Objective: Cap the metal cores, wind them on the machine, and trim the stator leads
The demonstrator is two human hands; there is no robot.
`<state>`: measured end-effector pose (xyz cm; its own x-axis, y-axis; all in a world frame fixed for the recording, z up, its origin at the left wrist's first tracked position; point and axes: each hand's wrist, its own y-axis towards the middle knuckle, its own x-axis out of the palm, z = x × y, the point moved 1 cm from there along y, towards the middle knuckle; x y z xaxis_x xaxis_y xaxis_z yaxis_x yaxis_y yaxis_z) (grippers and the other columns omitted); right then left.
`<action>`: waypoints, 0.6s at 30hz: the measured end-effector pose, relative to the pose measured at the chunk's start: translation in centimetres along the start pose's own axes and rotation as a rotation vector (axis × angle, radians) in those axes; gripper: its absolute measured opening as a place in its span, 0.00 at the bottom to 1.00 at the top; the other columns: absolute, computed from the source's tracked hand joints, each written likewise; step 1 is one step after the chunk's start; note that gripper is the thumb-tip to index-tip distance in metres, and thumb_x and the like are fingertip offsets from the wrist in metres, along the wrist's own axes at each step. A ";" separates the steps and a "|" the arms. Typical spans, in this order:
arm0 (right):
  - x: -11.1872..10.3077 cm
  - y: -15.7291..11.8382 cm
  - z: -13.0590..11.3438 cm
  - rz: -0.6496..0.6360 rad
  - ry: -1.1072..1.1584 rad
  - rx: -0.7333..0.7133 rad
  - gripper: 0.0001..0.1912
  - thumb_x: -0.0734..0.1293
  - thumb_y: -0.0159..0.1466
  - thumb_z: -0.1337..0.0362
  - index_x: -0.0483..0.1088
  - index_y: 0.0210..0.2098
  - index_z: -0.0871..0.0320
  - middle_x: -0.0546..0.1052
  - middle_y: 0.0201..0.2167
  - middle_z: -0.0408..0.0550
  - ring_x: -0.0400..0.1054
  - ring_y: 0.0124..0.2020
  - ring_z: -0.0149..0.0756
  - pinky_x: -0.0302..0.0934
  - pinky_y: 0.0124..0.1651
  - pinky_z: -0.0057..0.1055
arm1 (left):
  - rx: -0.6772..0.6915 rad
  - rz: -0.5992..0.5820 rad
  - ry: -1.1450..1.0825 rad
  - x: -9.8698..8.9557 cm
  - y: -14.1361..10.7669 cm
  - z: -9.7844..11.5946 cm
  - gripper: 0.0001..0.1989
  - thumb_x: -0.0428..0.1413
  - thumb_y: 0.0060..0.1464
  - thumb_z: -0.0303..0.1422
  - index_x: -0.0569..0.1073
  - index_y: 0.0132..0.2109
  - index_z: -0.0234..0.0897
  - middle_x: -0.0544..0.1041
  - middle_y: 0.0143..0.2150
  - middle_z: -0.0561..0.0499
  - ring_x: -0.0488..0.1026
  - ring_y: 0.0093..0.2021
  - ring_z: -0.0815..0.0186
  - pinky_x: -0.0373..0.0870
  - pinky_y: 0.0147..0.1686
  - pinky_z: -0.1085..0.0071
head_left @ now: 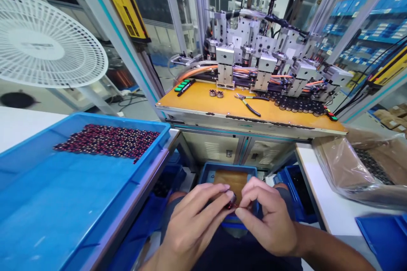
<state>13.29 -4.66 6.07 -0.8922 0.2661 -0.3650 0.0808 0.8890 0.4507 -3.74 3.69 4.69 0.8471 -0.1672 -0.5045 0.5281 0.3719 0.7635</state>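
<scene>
Low over my lap, my left hand (193,218) is closed around a small round metal part (233,198) with dark and red bits, perhaps a wound coil core. Fingers cover most of it. My right hand (269,216) pinches a thin reddish wire (236,206) at the part's right side, thumb against forefinger. Beneath both hands is a blue bin (206,167) with a brown sheet inside. To the left, a large blue tray (167,129) holds rows of small dark and red parts (108,140) at its far end.
An orange-topped bench (197,101) stands ahead, carrying a metal fixture machine (265,61), cutting pliers (248,102), two small round parts (216,93) and a cluster of dark parts (295,103). At right lies a plastic-lined box (337,165). A white fan (47,42) is at left.
</scene>
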 end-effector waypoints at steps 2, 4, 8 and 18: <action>-0.8 0.6 -0.5 -0.043 -0.035 -0.022 0.05 0.67 0.62 0.71 0.68 0.31 0.58 0.69 0.28 0.42 0.64 0.28 0.28 0.60 0.30 0.25 | -0.031 -0.010 -0.046 -0.1 0.0 0.1 0.16 0.60 0.55 0.19 0.78 0.49 0.35 0.83 0.45 0.42 0.81 0.43 0.62 0.77 0.47 0.72; -1.6 1.2 -0.8 -0.061 -0.046 -0.022 0.05 0.67 0.63 0.71 0.68 0.31 0.58 0.69 0.28 0.42 0.64 0.28 0.28 0.60 0.31 0.24 | -0.115 -0.030 -0.136 -0.1 -0.1 0.2 0.16 0.60 0.55 0.20 0.77 0.49 0.37 0.82 0.46 0.43 0.81 0.43 0.63 0.78 0.45 0.74; -2.8 2.1 -0.5 -0.077 0.011 0.106 0.06 0.66 0.64 0.70 0.68 0.29 0.58 0.69 0.28 0.43 0.64 0.30 0.28 0.61 0.34 0.26 | -0.290 -0.031 -0.282 0.1 -0.6 0.4 0.14 0.61 0.55 0.22 0.77 0.48 0.40 0.82 0.47 0.47 0.81 0.34 0.70 0.78 0.36 0.80; -0.7 0.9 -0.4 -0.167 0.153 0.215 0.11 0.76 0.57 0.61 0.71 0.31 0.58 0.71 0.27 0.41 0.65 0.29 0.27 0.61 0.33 0.24 | -0.192 0.021 -0.116 0.5 -1.1 1.0 0.17 0.59 0.55 0.19 0.76 0.51 0.36 0.81 0.49 0.42 0.81 0.47 0.63 0.78 0.47 0.75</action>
<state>13.83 -4.16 7.10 -0.9562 0.0654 -0.2852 0.0054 0.9785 0.2063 -3.88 2.32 3.97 0.8648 -0.2573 -0.4312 0.4986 0.5418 0.6767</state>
